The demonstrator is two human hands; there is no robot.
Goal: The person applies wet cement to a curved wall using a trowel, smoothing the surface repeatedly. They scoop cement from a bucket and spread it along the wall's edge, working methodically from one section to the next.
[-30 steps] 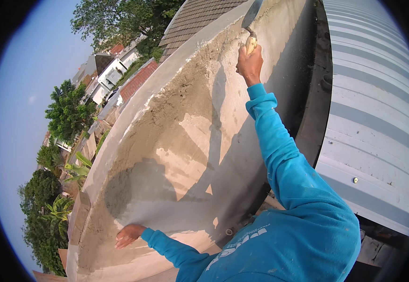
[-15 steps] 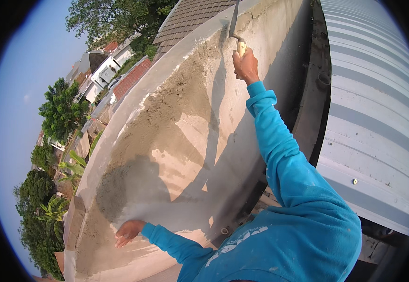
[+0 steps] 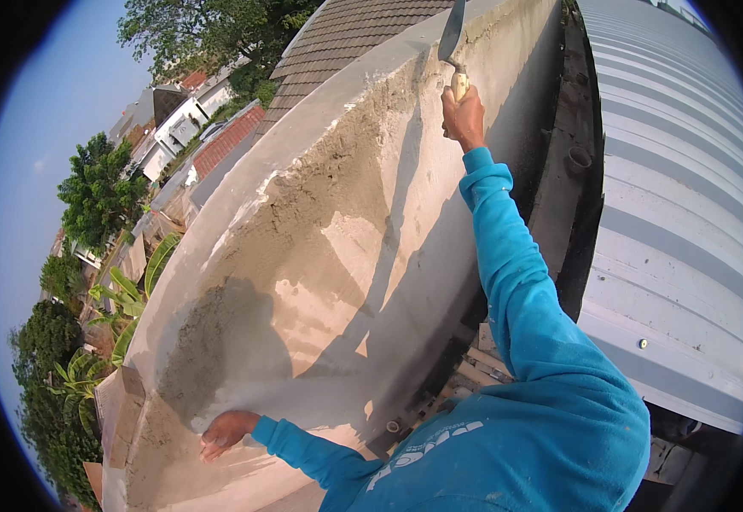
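We grip the trowel (image 3: pixel 451 38) by its handle (image 3: pixel 460 83) in our right hand (image 3: pixel 464 118); our left hand (image 3: pixel 226 433), loosely open, is near the wall (image 3: pixel 350 243).

Trowel (image 3: pixel 450 44), far end of wall (image 3: pixel 350 230): blade tip cut off by upper picture edge; grip (image 3: pixel 460 82) partly hidden within right hand (image 3: pixel 464 117). Left hand (image 3: pixel 227 433), wall's near end: fingertips (image 3: pixel 208 452) blurred, contact unclear.

An outdoor building site at roof height: a masonry parapet wall (image 3: pixel 427 213) partly coated with mortar (image 3: pixel 329 192), beside ribbed metal roofing (image 3: pixel 674 222), with a tiled roof (image 3: pixel 346 51), houses (image 3: pixel 177 128) and banana plants (image 3: pixel 128 299) beyond.
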